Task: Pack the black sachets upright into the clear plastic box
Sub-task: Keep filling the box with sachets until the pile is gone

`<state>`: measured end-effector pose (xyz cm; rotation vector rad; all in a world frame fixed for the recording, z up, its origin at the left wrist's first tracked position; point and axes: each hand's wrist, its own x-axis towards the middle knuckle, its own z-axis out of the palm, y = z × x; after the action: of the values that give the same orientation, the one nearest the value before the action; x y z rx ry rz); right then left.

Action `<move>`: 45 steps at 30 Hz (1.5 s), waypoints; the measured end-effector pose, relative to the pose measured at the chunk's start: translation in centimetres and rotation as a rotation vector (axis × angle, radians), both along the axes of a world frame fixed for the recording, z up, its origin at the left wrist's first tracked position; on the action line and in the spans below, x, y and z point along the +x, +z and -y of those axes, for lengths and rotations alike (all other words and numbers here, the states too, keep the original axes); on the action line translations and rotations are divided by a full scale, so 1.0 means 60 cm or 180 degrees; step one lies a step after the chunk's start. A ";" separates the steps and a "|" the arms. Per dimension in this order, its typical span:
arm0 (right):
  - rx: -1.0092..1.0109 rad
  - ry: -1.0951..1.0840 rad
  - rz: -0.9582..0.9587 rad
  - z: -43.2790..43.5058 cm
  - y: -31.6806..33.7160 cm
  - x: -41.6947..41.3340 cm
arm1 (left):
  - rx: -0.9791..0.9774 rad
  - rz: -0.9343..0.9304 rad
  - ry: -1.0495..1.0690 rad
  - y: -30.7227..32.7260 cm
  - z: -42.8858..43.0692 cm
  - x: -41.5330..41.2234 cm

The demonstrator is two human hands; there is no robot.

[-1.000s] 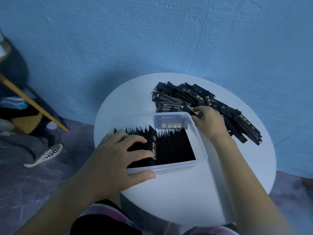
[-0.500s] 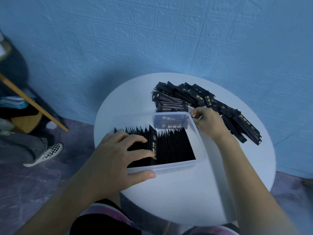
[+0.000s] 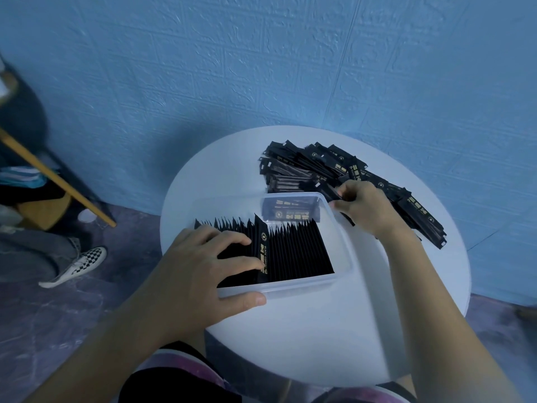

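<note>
My left hand [image 3: 203,266] lies flat and spread, fingers straight and pointing right, the thumb stretched out apart below them. The bare left forearm [image 3: 101,330] runs in from lower left. My right hand [image 3: 363,206] reaches farther forward, knuckles up and fingers curled. Its thumb and fingertips pinch the end of a slim black foil sachet [image 3: 334,192]. The right forearm [image 3: 436,301] comes up from lower right.

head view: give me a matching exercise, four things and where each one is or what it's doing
Things:
1 left hand
2 right hand
3 clear plastic box
4 checkered shoe

Places or states:
a on the floor, left of the table
b pinching a sachet at the loose pile
c resting on the upright sachets
d on the table, partly filled

Pairs: 1-c, 2-b, 3-d, 4-a
</note>
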<state>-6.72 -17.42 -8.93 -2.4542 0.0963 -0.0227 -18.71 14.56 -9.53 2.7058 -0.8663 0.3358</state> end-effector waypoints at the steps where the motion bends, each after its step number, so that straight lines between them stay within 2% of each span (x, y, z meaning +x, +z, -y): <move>1: 0.0147 -0.0069 0.0069 0.001 0.008 -0.004 | -0.0001 0.0001 0.0005 0.001 0.000 -0.001; 4: 0.0625 -0.0277 0.0514 -0.008 0.049 -0.020 | 0.0011 0.0017 0.0013 0.000 0.002 0.000; 6: 0.1161 -0.0239 0.0842 -0.031 0.086 -0.044 | 0.0018 0.0030 0.0018 -0.001 0.004 0.001; 8: 0.1595 0.0132 0.0846 -0.066 0.114 -0.074 | 0.0010 0.0059 0.0020 -0.002 0.006 0.001; 9: 0.1618 0.0367 0.0743 -0.087 0.121 -0.091 | 0.0003 0.0078 0.0018 -0.002 0.006 0.001; 11: 0.1097 0.0623 0.0437 -0.124 0.109 -0.119 | -0.0002 0.0111 0.0015 -0.002 0.007 0.001; 14: -0.0588 0.0410 0.0043 -0.155 0.071 -0.143 | 0.0010 0.0139 0.0013 -0.001 0.007 0.002; 15: -0.0950 0.0340 0.0031 -0.161 0.061 -0.145 | 0.0025 0.0142 0.0013 -0.001 0.008 0.002; 18: -0.1062 0.0418 -0.0132 -0.173 0.053 -0.141 | 0.0039 0.0138 0.0014 -0.002 0.007 0.002; 20: -0.0959 0.0613 -0.0433 -0.176 0.056 -0.141 | 0.0029 0.0153 -0.0005 -0.002 0.006 0.002; 24: -0.0012 0.0700 -0.0795 -0.171 0.057 -0.142 | 0.0018 0.0212 -0.0025 -0.001 0.005 0.002; 32: 0.1048 0.0952 -0.1380 -0.179 0.055 -0.118 | -0.0106 0.0286 -0.0054 -0.004 0.006 0.004; 35: 0.1157 0.1043 -0.1426 -0.175 0.056 -0.113 | -0.0189 0.0262 -0.0079 -0.005 0.004 0.006; 45: 0.0874 0.1605 -0.1501 -0.173 0.057 -0.088 | -0.0321 0.0130 -0.0161 -0.009 0.001 0.011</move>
<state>-12.00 -7.05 -5.49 -2.1001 -0.2962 0.7385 -18.08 14.51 -10.06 2.5885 -0.9025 0.4136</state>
